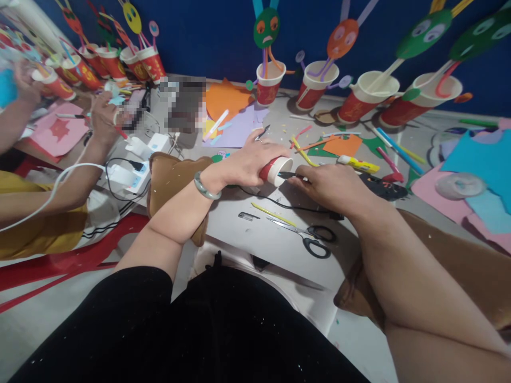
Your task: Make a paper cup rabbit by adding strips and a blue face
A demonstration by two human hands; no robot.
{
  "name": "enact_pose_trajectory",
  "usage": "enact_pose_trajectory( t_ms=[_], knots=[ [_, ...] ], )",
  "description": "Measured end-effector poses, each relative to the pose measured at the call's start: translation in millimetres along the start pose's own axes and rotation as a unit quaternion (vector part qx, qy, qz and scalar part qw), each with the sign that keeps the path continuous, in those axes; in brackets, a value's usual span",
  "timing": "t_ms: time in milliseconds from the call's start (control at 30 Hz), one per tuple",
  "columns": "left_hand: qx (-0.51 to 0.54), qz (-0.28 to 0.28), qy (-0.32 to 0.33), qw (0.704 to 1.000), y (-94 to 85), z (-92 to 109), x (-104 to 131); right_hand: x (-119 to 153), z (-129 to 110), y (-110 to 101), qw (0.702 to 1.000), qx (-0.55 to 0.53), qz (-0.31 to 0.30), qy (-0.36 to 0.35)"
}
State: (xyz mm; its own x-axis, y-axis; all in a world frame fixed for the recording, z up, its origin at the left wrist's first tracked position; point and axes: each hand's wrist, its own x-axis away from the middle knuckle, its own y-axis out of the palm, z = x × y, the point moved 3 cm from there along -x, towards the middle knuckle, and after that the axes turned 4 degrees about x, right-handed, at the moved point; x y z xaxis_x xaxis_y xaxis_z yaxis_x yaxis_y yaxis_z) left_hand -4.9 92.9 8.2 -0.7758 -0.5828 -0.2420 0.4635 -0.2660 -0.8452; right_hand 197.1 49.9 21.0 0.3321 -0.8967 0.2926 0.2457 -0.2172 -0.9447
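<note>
My left hand, with a bangle at its wrist, is closed around a red paper cup lying tilted, its white mouth turned to the right. A dark pen-like point shows by the left fingers. In my right hand is a slim black tool, pinched so its tip enters the cup's mouth; its exact kind is unclear. Black-handled scissors lie below the hands, blades apart. Beside them are a yellow strip and a small dark metal piece.
Several red cups with paper-faced figures, such as an orange face, line the blue wall. Coloured paper scraps and a yellow cutter lie beyond my right hand. A power strip with cables sits left, near another person's arm.
</note>
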Motion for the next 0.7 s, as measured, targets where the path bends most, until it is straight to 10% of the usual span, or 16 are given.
enact_pose_trajectory(
  t_ms=[700],
  knots=[
    [-0.049,-0.088,-0.029,0.994,-5.6,6,-11,-4,-7,8,1.0,0.006,-0.001,0.022]
  ],
)
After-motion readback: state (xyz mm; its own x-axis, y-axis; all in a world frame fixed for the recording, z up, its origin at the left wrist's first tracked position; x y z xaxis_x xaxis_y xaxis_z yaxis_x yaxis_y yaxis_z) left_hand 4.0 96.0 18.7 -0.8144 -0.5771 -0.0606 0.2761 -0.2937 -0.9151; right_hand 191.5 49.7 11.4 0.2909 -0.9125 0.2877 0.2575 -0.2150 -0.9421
